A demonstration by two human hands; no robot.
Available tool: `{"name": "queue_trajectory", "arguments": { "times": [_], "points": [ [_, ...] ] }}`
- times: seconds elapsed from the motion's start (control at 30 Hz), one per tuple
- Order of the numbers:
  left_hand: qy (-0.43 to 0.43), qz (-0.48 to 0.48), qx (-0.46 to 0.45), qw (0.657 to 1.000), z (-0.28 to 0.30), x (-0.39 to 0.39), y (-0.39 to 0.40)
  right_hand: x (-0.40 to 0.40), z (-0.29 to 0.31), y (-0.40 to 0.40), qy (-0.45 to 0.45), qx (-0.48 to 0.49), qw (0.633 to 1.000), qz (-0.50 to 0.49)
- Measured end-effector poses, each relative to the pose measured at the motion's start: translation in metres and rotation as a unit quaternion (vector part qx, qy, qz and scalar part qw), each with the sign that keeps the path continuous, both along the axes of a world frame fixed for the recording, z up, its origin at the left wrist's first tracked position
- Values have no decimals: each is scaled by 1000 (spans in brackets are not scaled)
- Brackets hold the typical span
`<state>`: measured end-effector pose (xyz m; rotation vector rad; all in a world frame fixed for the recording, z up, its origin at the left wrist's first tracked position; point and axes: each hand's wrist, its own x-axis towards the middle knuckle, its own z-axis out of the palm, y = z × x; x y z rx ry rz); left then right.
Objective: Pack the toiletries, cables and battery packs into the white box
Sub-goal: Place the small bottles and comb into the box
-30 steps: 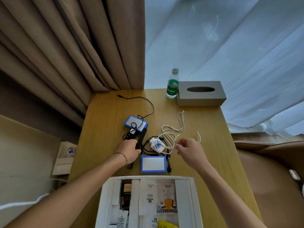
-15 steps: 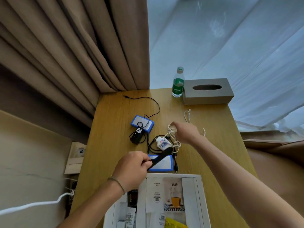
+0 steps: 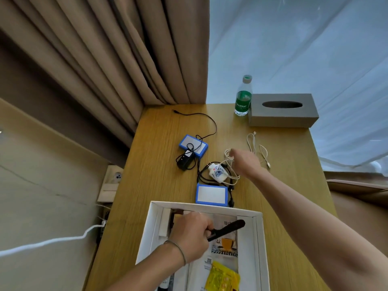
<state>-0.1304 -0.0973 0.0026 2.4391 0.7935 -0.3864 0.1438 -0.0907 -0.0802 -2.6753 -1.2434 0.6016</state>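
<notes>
Head view: the left hand (image 3: 192, 234) is gripping a black comb (image 3: 226, 229), fingers curled round its handle, holding it over the open white box (image 3: 259, 244). The right hand (image 3: 244, 162) is reaching over the white cable (image 3: 231, 164) beside the charger (image 3: 217, 172); whether its fingers are pinching is unclear. Two battery packs (image 3: 211, 194) are lying on the table (image 3: 159, 185).

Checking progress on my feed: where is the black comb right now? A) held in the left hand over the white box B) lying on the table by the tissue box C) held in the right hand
A: the left hand grips the black comb above the open white box.
</notes>
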Motion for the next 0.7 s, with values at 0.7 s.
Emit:
{"name": "queue_trajectory", "arguments": {
  "times": [0.7],
  "points": [
    [29,219,-121,968,-49,-18,-1,-11,2,-6,-24,-30,999,32]
  ]
}}
